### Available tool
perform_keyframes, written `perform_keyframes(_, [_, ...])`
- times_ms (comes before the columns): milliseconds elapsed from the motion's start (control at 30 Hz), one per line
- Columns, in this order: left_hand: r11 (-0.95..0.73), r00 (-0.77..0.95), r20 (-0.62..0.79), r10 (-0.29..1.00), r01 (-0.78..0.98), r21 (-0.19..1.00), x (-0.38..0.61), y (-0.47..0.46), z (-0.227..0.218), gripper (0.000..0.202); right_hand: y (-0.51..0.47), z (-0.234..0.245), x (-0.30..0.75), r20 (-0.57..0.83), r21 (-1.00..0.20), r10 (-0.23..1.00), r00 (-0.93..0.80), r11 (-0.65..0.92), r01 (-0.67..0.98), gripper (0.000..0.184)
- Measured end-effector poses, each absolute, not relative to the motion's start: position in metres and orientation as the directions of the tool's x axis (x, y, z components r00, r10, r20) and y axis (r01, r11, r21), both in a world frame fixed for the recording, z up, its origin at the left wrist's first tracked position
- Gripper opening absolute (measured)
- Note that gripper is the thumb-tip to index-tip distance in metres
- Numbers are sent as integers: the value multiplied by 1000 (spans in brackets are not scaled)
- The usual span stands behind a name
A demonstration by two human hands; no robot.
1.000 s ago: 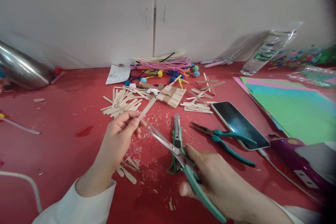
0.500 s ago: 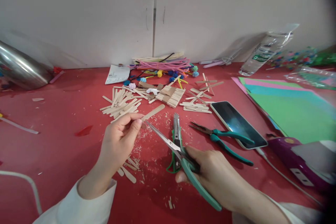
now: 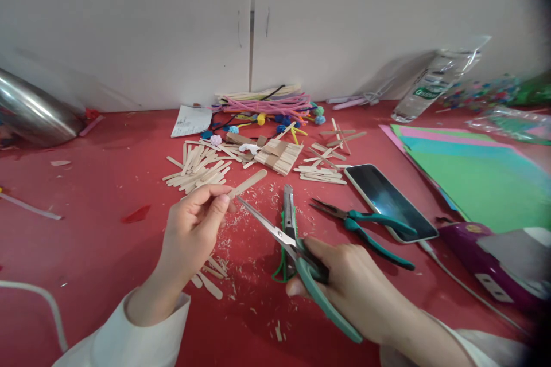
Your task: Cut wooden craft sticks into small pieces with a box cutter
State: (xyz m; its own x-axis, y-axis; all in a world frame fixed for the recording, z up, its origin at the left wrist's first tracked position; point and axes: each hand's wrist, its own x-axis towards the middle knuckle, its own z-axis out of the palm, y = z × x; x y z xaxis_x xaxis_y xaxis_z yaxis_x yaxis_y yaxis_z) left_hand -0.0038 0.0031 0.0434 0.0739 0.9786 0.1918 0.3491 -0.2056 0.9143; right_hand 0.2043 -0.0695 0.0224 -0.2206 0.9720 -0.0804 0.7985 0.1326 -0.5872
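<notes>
My left hand (image 3: 193, 231) pinches one end of a pale wooden craft stick (image 3: 248, 183), which points up and to the right over the red table (image 3: 99, 241). My right hand (image 3: 348, 287) is closed around the handles of green-handled scissors (image 3: 297, 255). Their blades are slightly apart, with the tips right beside the stick just past my left fingertips. Wood shavings and a few cut stick ends (image 3: 209, 278) lie on the table below my left hand.
A green utility knife (image 3: 287, 223), green-handled pliers (image 3: 361, 229) and a phone (image 3: 387, 200) lie right of centre. Piles of craft sticks (image 3: 198, 167), a glued stick panel (image 3: 279, 156), pipe cleaners (image 3: 267, 106), coloured paper (image 3: 477, 175) and a plastic bag (image 3: 434, 89) lie further back.
The stick in my left hand has tipped from steep to a flatter angle. The scissors have shifted slightly left, staying at the stick's base.
</notes>
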Motion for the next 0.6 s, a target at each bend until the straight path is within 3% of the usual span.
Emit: perform_keyframes(600, [-212,107,184,977,390,896,-1,1,45,18,-71,18,204,-34,-543,982,-186,138,828,45])
